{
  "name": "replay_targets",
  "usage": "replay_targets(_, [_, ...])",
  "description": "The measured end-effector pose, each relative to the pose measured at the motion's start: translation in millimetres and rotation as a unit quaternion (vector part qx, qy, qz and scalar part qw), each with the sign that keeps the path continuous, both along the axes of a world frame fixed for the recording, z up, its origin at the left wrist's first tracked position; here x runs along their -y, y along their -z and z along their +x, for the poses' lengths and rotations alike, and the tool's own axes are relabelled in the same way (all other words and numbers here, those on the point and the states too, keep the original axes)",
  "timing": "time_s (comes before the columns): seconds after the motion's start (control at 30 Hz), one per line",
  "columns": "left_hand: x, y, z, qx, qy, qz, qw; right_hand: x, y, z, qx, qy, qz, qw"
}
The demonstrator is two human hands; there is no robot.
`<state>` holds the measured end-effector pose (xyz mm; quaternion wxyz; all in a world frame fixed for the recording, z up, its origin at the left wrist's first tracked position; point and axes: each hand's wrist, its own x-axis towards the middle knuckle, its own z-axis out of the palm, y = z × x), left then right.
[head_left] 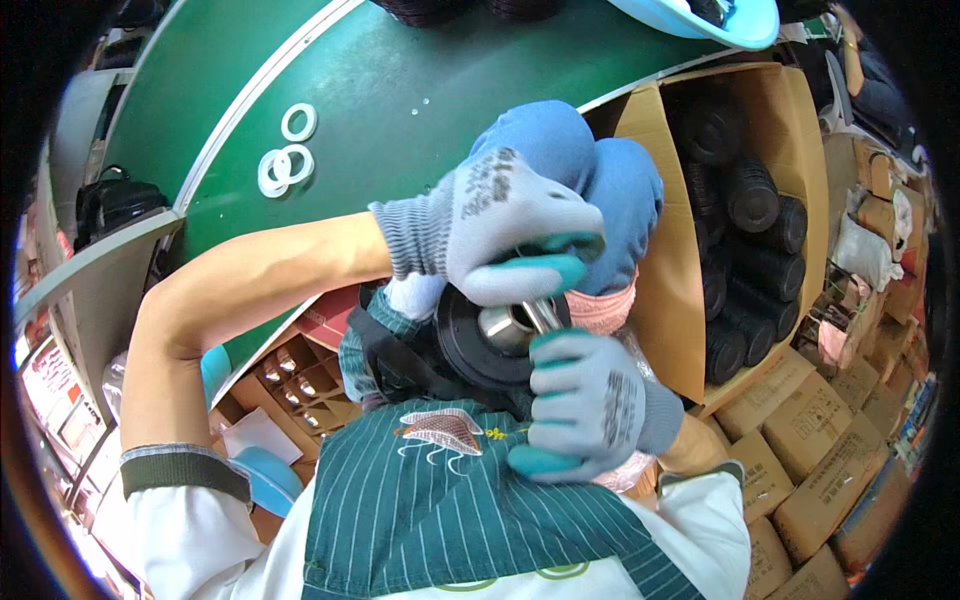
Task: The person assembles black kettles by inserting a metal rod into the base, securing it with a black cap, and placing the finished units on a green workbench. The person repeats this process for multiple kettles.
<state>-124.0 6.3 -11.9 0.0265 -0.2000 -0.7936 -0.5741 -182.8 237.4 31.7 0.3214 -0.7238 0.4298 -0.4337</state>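
In front of my lap, my left hand point(525, 235) and my right hand point(590, 408), both in grey gloves with teal fingers, are closed round a shiny metal bar point(543, 316). Only a short stretch of the bar shows between them; its ends are hidden in the gloves. Just below my left hand lies a round black disc-like part point(463, 352) with a silver metal piece point(500, 328) at its middle. Whether the bar is joined to that piece I cannot tell. The bar slants, its upper end under my left hand.
White rings point(298, 122) lie on the green tabletop point(370, 110). To the right, an open cardboard box point(655, 250) holds several black ribbed parts point(752, 200). Closed cartons point(800, 430) are stacked beyond. A divided box point(340, 400) with metal pieces stands lower left; a blue basin point(745, 25) is at the top.
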Motion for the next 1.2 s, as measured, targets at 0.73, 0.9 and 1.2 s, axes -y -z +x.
replay_targets(0.73, [9,28,-13,-0.168,-0.049,0.011,0.984,-22,-23,29,0.029,0.361,0.014,0.932])
replay_targets(0.9, [75,85,49,0.063,-0.416,0.22,0.88,-58,9,59,-0.138,0.444,0.136,0.875])
replay_targets(1.2, [109,88,110,0.247,-0.599,-0.061,0.759,-33,50,104,-0.259,0.452,0.12,0.845])
